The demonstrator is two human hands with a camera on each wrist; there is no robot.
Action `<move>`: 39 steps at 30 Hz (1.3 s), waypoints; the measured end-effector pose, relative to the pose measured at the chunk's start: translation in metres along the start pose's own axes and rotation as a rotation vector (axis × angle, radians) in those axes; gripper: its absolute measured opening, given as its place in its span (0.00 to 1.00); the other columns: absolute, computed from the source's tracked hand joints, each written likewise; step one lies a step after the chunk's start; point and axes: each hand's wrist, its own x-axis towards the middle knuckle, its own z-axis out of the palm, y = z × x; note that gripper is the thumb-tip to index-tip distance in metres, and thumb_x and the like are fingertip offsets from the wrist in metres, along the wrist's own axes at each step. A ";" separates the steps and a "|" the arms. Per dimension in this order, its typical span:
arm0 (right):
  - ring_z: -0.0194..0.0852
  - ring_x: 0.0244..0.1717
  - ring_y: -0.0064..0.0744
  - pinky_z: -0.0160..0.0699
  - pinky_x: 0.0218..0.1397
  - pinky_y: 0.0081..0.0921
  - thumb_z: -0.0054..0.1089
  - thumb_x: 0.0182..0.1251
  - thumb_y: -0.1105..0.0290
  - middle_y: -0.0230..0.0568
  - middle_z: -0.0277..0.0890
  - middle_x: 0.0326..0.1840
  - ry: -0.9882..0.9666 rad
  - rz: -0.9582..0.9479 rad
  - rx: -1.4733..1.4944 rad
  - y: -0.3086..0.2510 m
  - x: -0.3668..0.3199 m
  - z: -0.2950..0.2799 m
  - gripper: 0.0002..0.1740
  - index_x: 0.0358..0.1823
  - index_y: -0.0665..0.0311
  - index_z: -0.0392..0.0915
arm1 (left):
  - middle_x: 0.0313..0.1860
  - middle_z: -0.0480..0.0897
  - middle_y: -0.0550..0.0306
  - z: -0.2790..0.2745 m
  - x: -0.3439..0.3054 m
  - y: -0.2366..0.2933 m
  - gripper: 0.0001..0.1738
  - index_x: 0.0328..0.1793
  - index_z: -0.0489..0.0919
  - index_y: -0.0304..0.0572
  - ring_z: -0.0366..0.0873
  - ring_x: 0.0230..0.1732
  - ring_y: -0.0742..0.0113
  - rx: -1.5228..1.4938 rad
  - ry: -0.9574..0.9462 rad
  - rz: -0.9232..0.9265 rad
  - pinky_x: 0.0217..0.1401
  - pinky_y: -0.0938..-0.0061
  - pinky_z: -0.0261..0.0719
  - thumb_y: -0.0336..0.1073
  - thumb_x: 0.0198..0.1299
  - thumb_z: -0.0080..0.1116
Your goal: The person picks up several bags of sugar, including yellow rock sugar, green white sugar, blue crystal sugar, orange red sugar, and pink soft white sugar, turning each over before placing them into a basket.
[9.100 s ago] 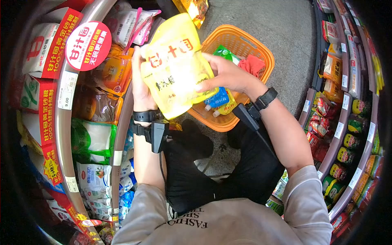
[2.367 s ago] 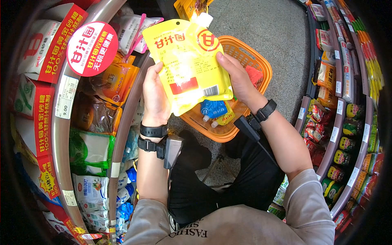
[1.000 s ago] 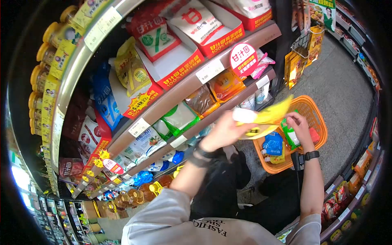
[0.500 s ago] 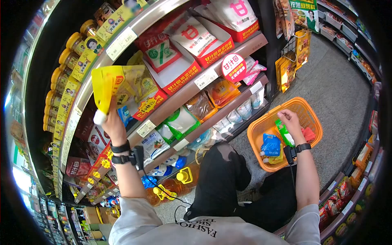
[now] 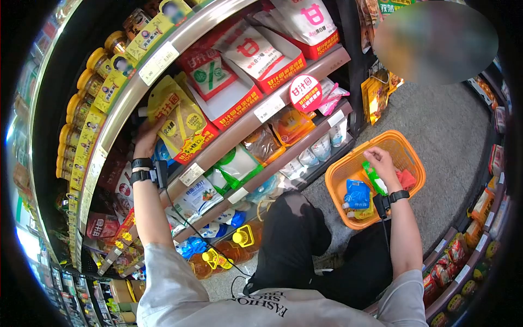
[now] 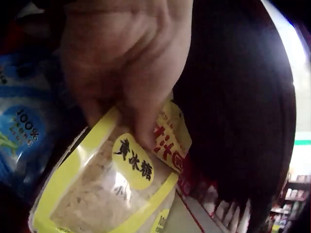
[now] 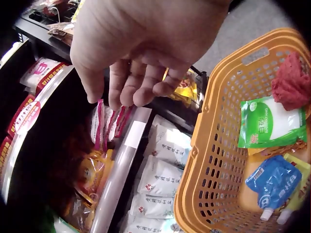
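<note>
My left hand reaches into the shelf at the left and grips a yellow pouch of rock sugar near its spouted end. In the left wrist view the pouch has a clear window with pale sugar behind it, and the left fingers press on its top part. It lies at a red display box, beside a blue pouch. My right hand hovers over the orange basket, fingers loosely bent; the right wrist view shows nothing in the hand.
In the basket lie a green-and-white bag, a blue spouted pouch, a yellow pouch and a red cloth-like item. Red boxes of white sugar bags line the shelf. Oil bottles stand on the floor by my knee.
My left hand has carried the yellow rock sugar pouch from over the basket to the shelf and lowered it at the display box. The right hand has let go of it and stays over the basket.
</note>
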 end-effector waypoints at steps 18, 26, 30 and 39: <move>0.80 0.32 0.26 0.77 0.39 0.28 0.64 0.62 0.61 0.37 0.83 0.29 0.179 0.227 -0.199 0.021 0.009 -0.016 0.14 0.36 0.66 0.84 | 0.36 0.81 0.51 0.334 -0.174 0.046 0.14 0.49 0.82 0.38 0.81 0.37 0.59 0.679 -0.628 0.631 0.39 0.69 0.76 0.34 0.58 0.65; 0.83 0.37 0.33 0.80 0.42 0.31 0.62 0.62 0.65 0.44 0.84 0.34 0.129 0.190 -0.388 0.021 -0.005 -0.018 0.11 0.38 0.66 0.83 | 0.47 0.83 0.38 0.553 -0.203 -0.106 0.24 0.56 0.79 0.37 0.81 0.50 0.46 0.766 -1.314 0.326 0.54 0.57 0.78 0.45 0.59 0.60; 0.84 0.40 0.48 0.81 0.45 0.39 0.62 0.58 0.64 0.51 0.83 0.35 0.112 0.196 -0.483 0.012 -0.012 -0.017 0.11 0.37 0.62 0.84 | 0.57 0.79 0.46 0.661 -0.230 -0.241 0.26 0.67 0.72 0.38 0.75 0.61 0.66 0.219 -1.132 0.220 0.65 0.63 0.70 0.46 0.69 0.53; 0.82 0.37 0.57 0.77 0.45 0.57 0.59 0.56 0.67 0.56 0.81 0.31 0.183 0.191 -0.455 -0.006 -0.035 -0.030 0.10 0.29 0.66 0.83 | 0.63 0.74 0.46 0.731 -0.240 -0.273 0.31 0.69 0.69 0.42 0.68 0.66 0.58 -0.095 -1.035 -0.885 0.66 0.57 0.68 0.52 0.66 0.57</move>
